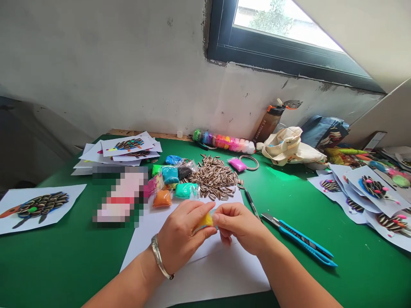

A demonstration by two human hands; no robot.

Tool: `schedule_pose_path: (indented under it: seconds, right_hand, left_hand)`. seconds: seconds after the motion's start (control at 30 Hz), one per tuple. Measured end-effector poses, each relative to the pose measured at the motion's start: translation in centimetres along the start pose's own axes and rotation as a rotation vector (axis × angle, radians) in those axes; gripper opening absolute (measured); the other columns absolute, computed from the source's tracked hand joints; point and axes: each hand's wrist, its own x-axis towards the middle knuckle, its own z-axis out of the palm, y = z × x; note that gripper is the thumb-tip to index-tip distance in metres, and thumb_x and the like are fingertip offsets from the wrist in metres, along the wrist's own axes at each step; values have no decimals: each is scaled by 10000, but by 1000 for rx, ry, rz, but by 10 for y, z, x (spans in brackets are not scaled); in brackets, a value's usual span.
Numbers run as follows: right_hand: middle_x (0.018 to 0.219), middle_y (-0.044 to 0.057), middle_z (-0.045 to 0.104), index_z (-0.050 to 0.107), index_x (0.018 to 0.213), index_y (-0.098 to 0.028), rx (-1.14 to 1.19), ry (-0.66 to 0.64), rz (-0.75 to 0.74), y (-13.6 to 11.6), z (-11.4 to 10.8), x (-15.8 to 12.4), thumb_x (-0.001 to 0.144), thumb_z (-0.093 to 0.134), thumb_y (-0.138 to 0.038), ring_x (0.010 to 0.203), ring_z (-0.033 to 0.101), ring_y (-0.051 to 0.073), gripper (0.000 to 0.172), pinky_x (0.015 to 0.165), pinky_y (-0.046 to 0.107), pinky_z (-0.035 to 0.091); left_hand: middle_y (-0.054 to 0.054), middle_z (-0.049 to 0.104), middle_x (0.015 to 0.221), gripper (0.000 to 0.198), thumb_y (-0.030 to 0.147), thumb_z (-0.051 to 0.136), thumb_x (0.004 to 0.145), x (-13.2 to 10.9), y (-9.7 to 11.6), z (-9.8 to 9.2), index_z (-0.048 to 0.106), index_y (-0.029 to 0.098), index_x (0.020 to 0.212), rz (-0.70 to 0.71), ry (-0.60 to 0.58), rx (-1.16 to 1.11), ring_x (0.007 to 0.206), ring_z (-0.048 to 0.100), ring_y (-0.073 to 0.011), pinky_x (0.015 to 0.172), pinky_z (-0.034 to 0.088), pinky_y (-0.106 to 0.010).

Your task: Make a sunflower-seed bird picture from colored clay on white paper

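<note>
My left hand (189,220), with a silver bangle at the wrist, grips a small clear packet of yellow modelling clay (206,220). The fingers of my right hand (236,220) pinch the packet's clear edge. Both hands are over white paper (221,273). Just beyond them is a heap of striped sunflower seeds (213,177). Left of the heap lie several bagged clay packets, among them an orange one (162,198), a teal one (187,190) and a blue one (170,174). A black pen (252,202) and a blue utility knife (300,239) rest to the right of my right hand.
Seed pictures on paper lie at far left (41,207), back left (125,145) and right (374,188). A pink clay packet (237,164), a tape ring (249,162), a brown bottle (269,122) and a cloth bag (285,145) stand toward the wall. A blurred patch (120,196) hides something.
</note>
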Motion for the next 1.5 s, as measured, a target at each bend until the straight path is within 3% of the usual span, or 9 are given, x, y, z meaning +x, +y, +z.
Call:
schedule_pose_path:
  seconds: [0.2, 0.4, 0.63, 0.87, 1.1, 1.3, 1.4, 1.5]
  right_hand:
    - [474, -40, 508, 592, 642, -140, 28, -107, 25, -1, -5, 1, 737, 673, -328, 396, 496, 84, 226, 417, 201, 350]
    - [453, -60, 451, 532, 573, -164, -94, 47, -3, 5, 10, 5, 730, 619, -284, 386, 427, 70, 215, 395, 197, 350]
    - [496, -37, 510, 585, 661, -146, 23, -74, -14, 0, -3, 1, 769, 648, -386, 422, 489, 81, 270, 435, 203, 360]
    - [503, -40, 497, 597, 646, -149, -166, 50, -10, 0, 8, 2, 771, 617, -353, 435, 458, 78, 240, 439, 207, 383]
    - [487, -65, 424, 619, 721, -153, 33, 274, -192, -7, -8, 1, 812, 626, -437, 442, 440, 77, 298, 472, 212, 354]
    - [647, -38, 453, 662, 840, -149, 369, 133, -133, -4, -4, 3, 798, 662, -447, 551, 452, 73, 300, 520, 204, 366]
    - [701, -17, 520, 667, 918, -142, 394, 93, -121, -6, 0, 1, 775, 694, -385, 620, 540, 97, 283, 598, 227, 422]
    - [712, -2, 579, 644, 944, -145, 321, 111, -121, -8, 2, 0, 751, 712, -362, 670, 616, 143, 297, 633, 259, 453]
  left_hand:
    - [-94, 640, 1052, 464, 206, 664, 827, -1, 1, -1, 533, 163, 1270, 36, -7, -13, 958, 572, -212, 832, 508, -349]
    - [-102, 646, 1028, 434, 163, 638, 837, 0, -2, 1, 550, 162, 1262, 82, -35, 69, 909, 568, -221, 777, 509, -374]
    - [-99, 630, 1057, 430, 204, 620, 859, 0, -1, -1, 528, 155, 1276, 35, 28, 32, 972, 561, -212, 834, 511, -355]
    - [-102, 649, 1034, 404, 189, 603, 865, 0, -4, 1, 550, 159, 1265, 81, -10, 127, 918, 579, -217, 786, 516, -363]
    - [-88, 668, 1115, 393, 347, 587, 883, 7, -25, -16, 562, 212, 1251, -98, 193, 229, 1030, 602, -233, 922, 475, -396]
    - [-118, 682, 1110, 430, 390, 545, 883, 23, -57, -26, 563, 189, 1263, -217, 178, 469, 1033, 599, -302, 931, 450, -507]
    - [-160, 642, 1188, 452, 375, 559, 867, 27, -55, -29, 570, 147, 1258, -201, 213, 501, 1132, 545, -333, 981, 408, -536]
    - [-144, 642, 1202, 387, 382, 558, 869, 27, -32, -29, 633, 159, 1176, -243, 346, 367, 1178, 523, -321, 1040, 363, -524]
